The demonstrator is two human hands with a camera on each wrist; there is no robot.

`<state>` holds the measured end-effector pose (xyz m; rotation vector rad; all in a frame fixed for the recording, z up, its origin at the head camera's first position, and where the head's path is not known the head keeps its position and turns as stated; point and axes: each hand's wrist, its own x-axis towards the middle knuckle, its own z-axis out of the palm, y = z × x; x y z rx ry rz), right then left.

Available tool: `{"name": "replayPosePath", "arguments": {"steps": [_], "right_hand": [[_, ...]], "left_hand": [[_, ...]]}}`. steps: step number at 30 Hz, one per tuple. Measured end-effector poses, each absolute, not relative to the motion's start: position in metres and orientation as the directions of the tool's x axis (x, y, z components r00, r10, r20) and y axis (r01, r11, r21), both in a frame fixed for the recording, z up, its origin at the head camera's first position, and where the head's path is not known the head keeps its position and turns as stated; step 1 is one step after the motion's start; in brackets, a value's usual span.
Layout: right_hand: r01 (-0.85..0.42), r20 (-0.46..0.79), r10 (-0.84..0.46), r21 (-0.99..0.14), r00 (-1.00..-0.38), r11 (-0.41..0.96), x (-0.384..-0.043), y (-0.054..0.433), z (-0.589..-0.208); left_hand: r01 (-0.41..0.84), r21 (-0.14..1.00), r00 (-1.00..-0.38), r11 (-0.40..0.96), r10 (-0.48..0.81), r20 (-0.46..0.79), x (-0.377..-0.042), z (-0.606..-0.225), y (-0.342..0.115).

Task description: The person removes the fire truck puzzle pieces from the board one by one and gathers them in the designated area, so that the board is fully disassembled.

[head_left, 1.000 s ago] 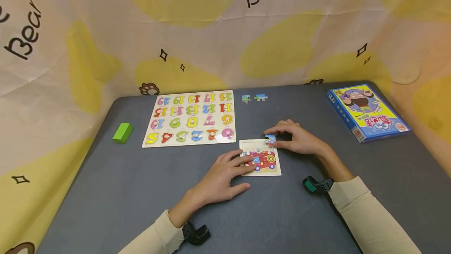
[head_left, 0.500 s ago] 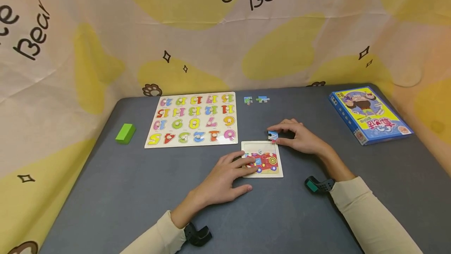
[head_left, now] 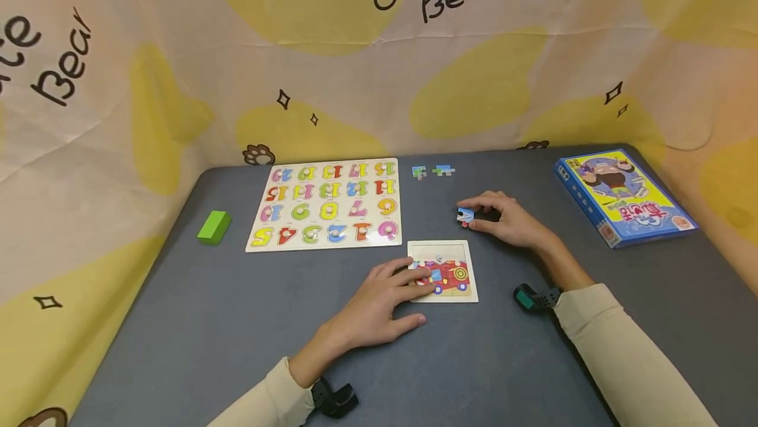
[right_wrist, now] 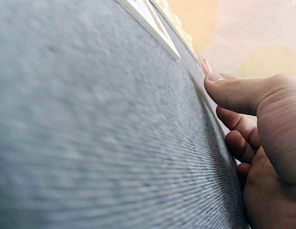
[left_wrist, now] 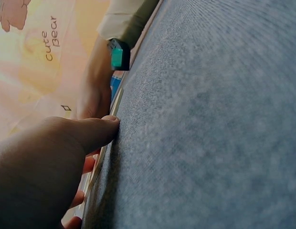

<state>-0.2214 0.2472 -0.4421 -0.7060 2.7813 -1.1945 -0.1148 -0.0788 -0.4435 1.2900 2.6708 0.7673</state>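
My right hand (head_left: 506, 218) pinches a small blue and white jigsaw piece (head_left: 465, 215) between thumb and fingers, beyond the far edge of the puzzle tray. In the right wrist view only a reddish edge of that jigsaw piece (right_wrist: 206, 66) shows past the thumb. The cream-framed puzzle tray (head_left: 439, 249) holds a red vehicle picture in its lower part, with a bare upper strip. My left hand (head_left: 385, 305) lies over the tray's left side, fingers extended across the picture, thumb on the table. Two loose jigsaw pieces, a green-blue one (head_left: 418, 172) and a wider one (head_left: 443, 170), lie at the back.
A number board (head_left: 324, 200) with colourful numerals lies behind and left of the tray. At the far left is a green block (head_left: 214, 227). A blue and yellow box (head_left: 624, 197) lies at the back right. A patterned curtain (head_left: 355, 85) hangs behind the grey table (head_left: 284, 308).
My right hand has lifted the jigsaw piece off the tray's top right corner and moved it away, toward the back. My left hand has stayed on the tray. The head view has shifted slightly.
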Motion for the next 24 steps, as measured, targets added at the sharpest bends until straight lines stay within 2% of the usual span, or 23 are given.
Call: {"name": "replayPosePath", "arguments": {"steps": [11, 24], "right_hand": [[-0.393, 0.173, -0.393, -0.701, -0.903, 0.595, -0.235, 0.253, -0.442], [-0.348, 0.131, -0.358, -0.673, -0.924, 0.653, -0.256, 0.263, -0.437]], "left_hand": [[0.708, 0.476, -0.645, 0.522, 0.753, 0.134, -0.114, -0.443, -0.079], [0.715, 0.470, -0.645, 0.518, 0.749, 0.155, -0.113, -0.444, -0.079]]}}
